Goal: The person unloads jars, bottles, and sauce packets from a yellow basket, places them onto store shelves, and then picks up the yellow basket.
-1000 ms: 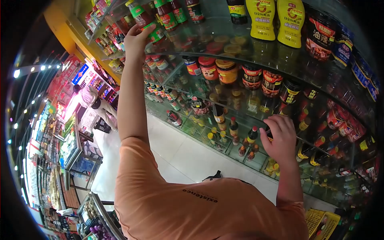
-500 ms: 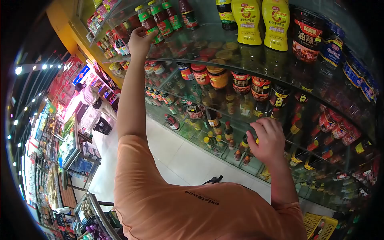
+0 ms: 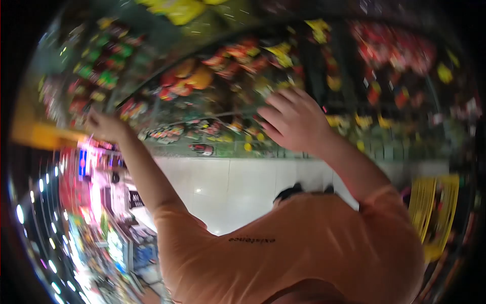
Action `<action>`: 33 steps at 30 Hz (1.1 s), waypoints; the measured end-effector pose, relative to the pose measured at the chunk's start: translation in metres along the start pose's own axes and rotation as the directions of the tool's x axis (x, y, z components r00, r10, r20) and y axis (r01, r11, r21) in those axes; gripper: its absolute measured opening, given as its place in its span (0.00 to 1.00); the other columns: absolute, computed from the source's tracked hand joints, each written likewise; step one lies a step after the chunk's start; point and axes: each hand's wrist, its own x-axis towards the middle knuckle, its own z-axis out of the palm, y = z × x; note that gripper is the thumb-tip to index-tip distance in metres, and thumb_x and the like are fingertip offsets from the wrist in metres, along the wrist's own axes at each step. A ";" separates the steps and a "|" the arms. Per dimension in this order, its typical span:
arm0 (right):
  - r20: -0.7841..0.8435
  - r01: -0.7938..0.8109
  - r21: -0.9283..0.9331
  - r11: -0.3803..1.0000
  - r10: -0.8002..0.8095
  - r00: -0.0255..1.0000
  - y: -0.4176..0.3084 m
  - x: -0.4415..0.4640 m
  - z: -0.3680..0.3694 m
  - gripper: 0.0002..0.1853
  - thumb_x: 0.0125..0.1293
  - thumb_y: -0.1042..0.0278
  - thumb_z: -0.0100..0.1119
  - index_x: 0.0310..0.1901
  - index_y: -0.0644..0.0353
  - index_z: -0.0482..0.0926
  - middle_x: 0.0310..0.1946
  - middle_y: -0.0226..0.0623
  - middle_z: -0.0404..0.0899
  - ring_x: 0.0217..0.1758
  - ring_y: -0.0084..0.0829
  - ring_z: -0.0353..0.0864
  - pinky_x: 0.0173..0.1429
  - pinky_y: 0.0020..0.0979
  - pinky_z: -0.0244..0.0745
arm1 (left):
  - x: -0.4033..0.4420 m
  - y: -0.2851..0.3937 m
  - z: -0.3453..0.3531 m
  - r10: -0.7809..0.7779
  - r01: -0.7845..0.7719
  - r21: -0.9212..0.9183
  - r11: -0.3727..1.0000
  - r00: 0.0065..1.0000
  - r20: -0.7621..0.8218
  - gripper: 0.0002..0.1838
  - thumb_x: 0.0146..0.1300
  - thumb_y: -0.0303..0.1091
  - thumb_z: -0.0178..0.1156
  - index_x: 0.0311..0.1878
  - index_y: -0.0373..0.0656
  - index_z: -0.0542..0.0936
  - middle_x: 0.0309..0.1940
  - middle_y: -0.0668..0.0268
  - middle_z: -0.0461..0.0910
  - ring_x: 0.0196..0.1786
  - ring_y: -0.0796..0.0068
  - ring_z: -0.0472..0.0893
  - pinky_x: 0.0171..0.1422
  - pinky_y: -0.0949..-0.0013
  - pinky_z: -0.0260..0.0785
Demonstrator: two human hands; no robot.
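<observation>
My left hand [image 3: 104, 124] is stretched out to the far left, beside blurred red-capped jars or bottles [image 3: 80, 104] at the end of the shelf. Motion smears its fingers, so whether they hold anything does not show. Above it stand several bottles with green labels [image 3: 107, 79]. My right hand [image 3: 291, 119] hovers in front of the middle shelves, fingers loosely apart and nothing in them. Orange-lidded jars [image 3: 200, 78] sit on the shelf up and left of it. Yellow bottles [image 3: 182, 11] are partly cut off at the top.
Glass shelves with a curved front edge [image 3: 167, 66] run across the view, full of condiments. A yellow basket [image 3: 422, 202] is at the right. Below the shelves lies a pale tiled floor [image 3: 212, 185]. Lit shop stands [image 3: 119, 243] are at the left.
The view has turned and blurred. My left hand has left the green-labelled bottles and is now lower, farther left. My right hand appears higher and farther left in view, its fingers more extended.
</observation>
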 end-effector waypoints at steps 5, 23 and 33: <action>-0.003 -0.068 -0.092 0.993 0.068 0.998 0.004 -0.008 0.007 0.11 0.54 0.62 0.72 0.34 0.52 0.78 0.36 0.30 0.73 0.43 0.34 0.76 0.48 0.38 0.74 | -0.158 -0.099 -0.096 0.416 -0.415 -0.089 0.905 0.824 0.384 0.10 0.73 0.34 0.60 0.36 0.37 0.77 0.29 0.65 0.74 0.31 0.71 0.69 0.35 0.67 0.64; -0.084 0.045 -0.283 0.958 -0.071 0.994 -0.018 -0.056 0.007 0.09 0.52 0.68 0.73 0.32 0.55 0.82 0.54 0.40 0.79 0.60 0.43 0.80 0.58 0.45 0.77 | -0.410 -0.025 -0.160 0.432 0.360 -0.423 0.832 0.061 0.900 0.18 0.50 0.21 0.78 0.33 0.44 0.75 0.22 0.67 0.75 0.24 0.72 0.74 0.28 0.67 0.65; -0.043 -0.744 -0.330 0.580 0.779 0.626 -0.058 -0.207 -0.114 0.13 0.63 0.59 0.62 0.45 0.56 0.82 0.45 0.41 0.83 0.45 0.47 0.85 0.43 0.46 0.82 | -0.507 0.186 -0.159 0.924 0.415 -0.833 0.365 -0.050 0.380 0.52 0.50 0.25 0.75 0.76 0.44 0.56 0.53 0.48 0.82 0.66 0.48 0.76 0.79 0.38 0.49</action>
